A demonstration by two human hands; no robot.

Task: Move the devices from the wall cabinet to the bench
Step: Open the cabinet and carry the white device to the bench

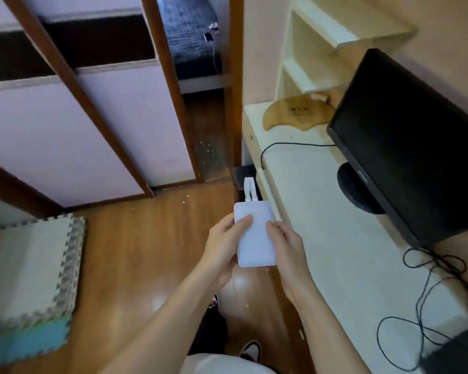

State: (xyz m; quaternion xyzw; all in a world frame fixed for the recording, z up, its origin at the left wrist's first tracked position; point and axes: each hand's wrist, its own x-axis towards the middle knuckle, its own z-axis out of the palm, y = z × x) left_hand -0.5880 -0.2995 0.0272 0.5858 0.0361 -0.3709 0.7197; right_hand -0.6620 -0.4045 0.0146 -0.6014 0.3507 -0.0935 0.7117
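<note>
A flat white device [256, 238] with two folded white antennas at its far end is held in the air over the wooden floor, just left of the bench edge. My left hand [223, 249] grips its left side with the thumb lying on top. My right hand [287, 247] holds its right side, thumb on the top face. The cream-white bench [322, 211] runs along the right. No wall cabinet can be picked out with certainty.
A black monitor [405, 147] stands on the bench, with black cables [427, 306] trailing near the front. A wooden board [297, 112] lies at the bench's far end under cream shelves [322, 49]. Foam mats [30, 279] sit at lower left; sliding doors [92, 117] stand behind.
</note>
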